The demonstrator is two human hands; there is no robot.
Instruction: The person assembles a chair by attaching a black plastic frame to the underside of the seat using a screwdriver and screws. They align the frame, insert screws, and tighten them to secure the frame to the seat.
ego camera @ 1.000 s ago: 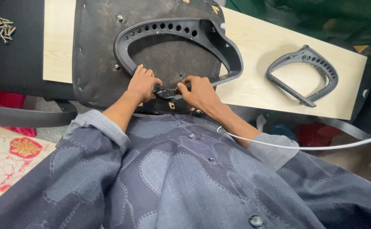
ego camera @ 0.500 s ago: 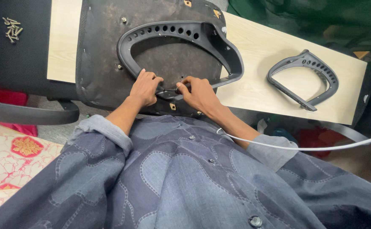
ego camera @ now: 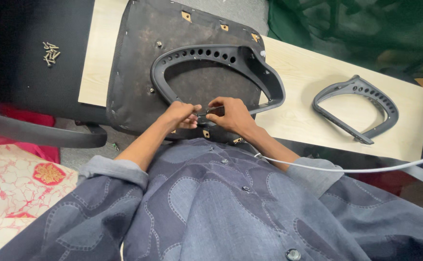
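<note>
the view has crept closer over the last second, while both hands stay pinched at the same spot, so the fitting at the armrest's near end looks unfinished. left to right: loose screws [ego camera: 50, 52] on a dark surface, the upturned chair seat [ego camera: 134, 72], the left hand [ego camera: 180, 114] and right hand [ego camera: 231, 115] closed around the grey armrest [ego camera: 216, 53]. its long axis runs left-right, bow away from the person. a second armrest [ego camera: 354, 108] lies apart on the wooden board [ego camera: 298, 72].
</note>
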